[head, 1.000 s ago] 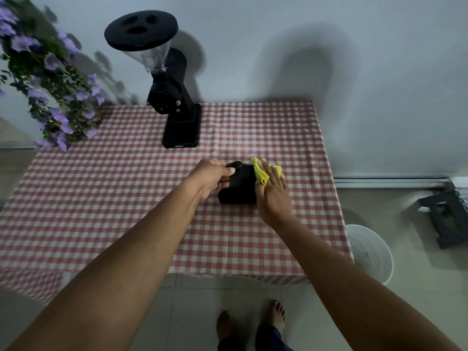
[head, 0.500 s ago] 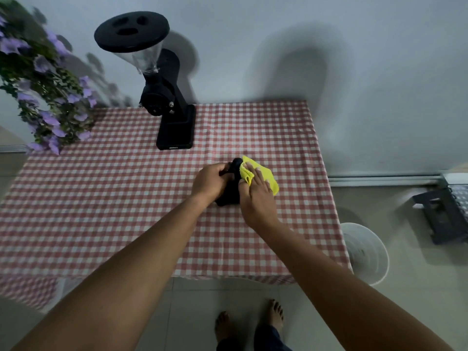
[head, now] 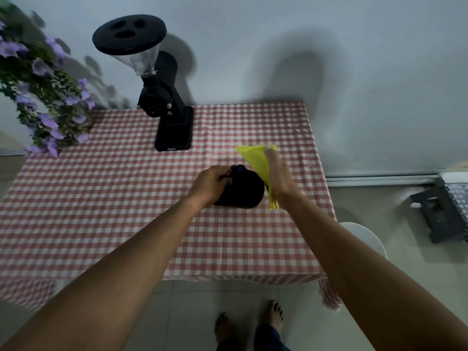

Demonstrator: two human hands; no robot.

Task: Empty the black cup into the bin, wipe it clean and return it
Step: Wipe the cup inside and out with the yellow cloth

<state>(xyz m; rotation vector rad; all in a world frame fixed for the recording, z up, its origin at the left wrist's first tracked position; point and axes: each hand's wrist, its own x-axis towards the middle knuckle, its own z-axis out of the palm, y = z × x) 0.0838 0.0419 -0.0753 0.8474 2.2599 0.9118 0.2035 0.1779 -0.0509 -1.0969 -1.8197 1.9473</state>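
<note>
The black cup (head: pixel 241 190) is tilted over the red-checked tablecloth (head: pixel 101 198), right of centre. My left hand (head: pixel 211 184) grips it by the handle on its left side. My right hand (head: pixel 279 177) is just right of the cup and holds a yellow cloth (head: pixel 257 159), which spreads up and away from the cup and hangs down past my wrist. The white bin (head: pixel 364 236) stands on the floor by the table's right front corner, partly hidden by my right forearm.
A black coffee grinder (head: pixel 167 107) with a clear hopper stands at the back of the table. Purple flowers (head: pixel 43 97) hang over the back left corner. A dark rack (head: pixel 440 211) lies on the floor at the right. My bare feet (head: pixel 249 325) are below the table's front edge.
My right hand has lifted the yellow cloth off the cup and moved it right and back. My left hand still holds the cup, which now shows more fully.
</note>
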